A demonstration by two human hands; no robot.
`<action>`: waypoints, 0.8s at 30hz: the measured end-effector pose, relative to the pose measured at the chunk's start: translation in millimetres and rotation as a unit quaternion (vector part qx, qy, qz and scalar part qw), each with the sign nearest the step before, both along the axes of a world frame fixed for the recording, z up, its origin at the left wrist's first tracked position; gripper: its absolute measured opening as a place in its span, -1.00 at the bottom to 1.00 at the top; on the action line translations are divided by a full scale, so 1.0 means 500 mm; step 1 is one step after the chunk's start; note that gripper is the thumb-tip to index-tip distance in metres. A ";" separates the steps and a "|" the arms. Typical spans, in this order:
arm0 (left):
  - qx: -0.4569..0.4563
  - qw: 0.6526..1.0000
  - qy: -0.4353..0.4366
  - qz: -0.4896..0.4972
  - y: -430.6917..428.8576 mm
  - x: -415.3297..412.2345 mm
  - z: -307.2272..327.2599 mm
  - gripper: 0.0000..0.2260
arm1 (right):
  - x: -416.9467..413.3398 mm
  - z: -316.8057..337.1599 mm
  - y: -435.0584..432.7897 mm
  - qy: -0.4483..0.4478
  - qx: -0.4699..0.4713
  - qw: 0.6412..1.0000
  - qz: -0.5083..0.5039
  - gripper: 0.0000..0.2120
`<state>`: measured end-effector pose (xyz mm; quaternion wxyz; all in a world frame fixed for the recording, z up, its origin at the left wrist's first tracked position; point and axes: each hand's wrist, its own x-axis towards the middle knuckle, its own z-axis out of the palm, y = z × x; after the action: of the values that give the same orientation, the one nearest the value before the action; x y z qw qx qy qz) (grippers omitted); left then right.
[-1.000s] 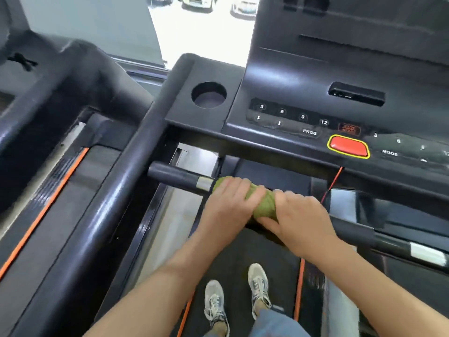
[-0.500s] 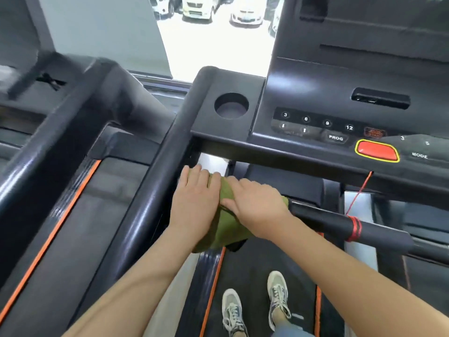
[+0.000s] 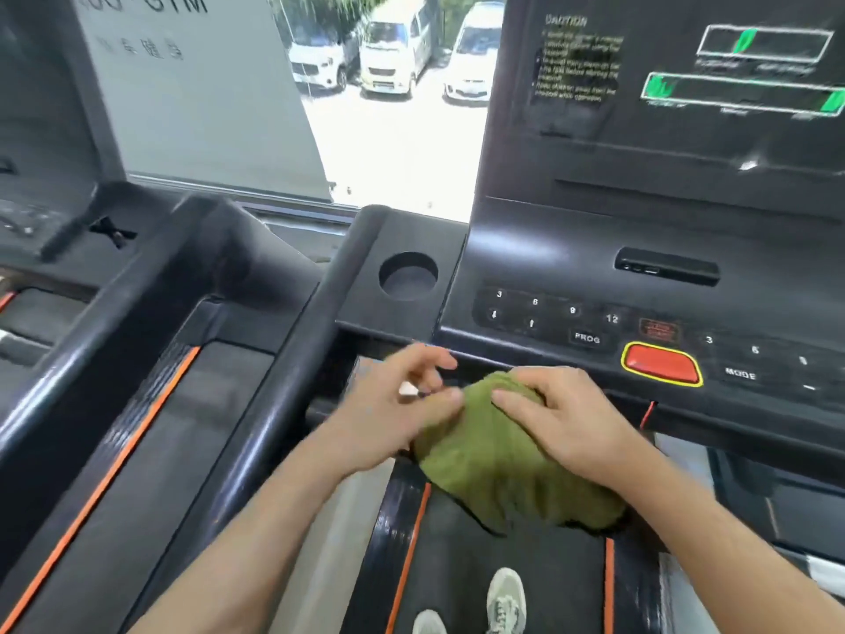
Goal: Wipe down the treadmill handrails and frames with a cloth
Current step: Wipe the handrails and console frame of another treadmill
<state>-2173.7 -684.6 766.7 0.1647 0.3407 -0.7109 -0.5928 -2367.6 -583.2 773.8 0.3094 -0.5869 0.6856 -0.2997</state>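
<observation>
Cloth [image 3: 512, 455]: green, bunched, below-left of red button [image 3: 661, 363].
Right hand [image 3: 567, 418]: fingers curled over cloth's top, gripping it.
Left hand [image 3: 393, 414]: fingers half bent, tips at cloth's left edge; grip unclear.

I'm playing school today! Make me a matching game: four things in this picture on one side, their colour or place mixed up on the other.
Things:
1. cloth
2. big button
3. cup holder
4. shoes

Colour or place:
A. red with a yellow rim
B. at the bottom, on the belt
C. green, under the right hand
D. round hole left of the number keys

Pairs: 1-C, 2-A, 3-D, 4-B.
</observation>
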 end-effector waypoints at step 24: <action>-0.411 0.801 -0.432 0.051 -0.275 -0.003 -0.117 -0.37 | 0.115 -0.108 -0.299 0.299 -0.119 0.946 -0.035 -0.82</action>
<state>-2175.3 -821.9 708.4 -0.0047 0.4976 -0.8670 -0.0268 -2310.3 -732.6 719.8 0.0067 -0.6576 0.7261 -0.2006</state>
